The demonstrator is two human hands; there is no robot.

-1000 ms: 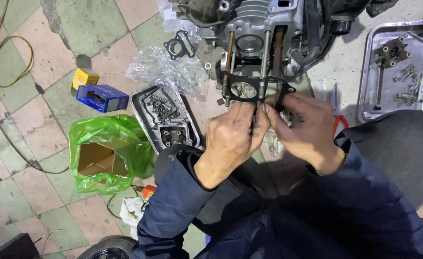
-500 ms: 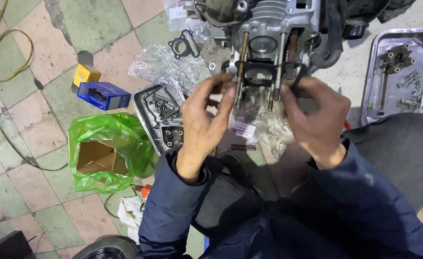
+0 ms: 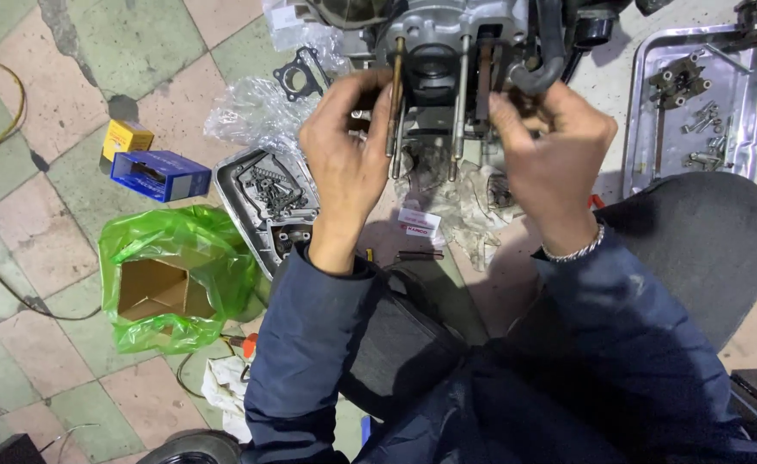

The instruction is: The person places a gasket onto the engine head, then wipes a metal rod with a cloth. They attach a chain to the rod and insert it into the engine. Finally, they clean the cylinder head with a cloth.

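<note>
My left hand and right hand pinch either side of a dark flat part threaded on the long studs of the engine block, at the far middle. The fingers are curled together on its edges (the part itself is mostly hidden). I judge it best to push both sides evenly so it doesn't bind. Left of me lies a green bag; far right, a metal tray.

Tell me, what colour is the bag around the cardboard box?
Bright green bag, seen in the head view.
</note>
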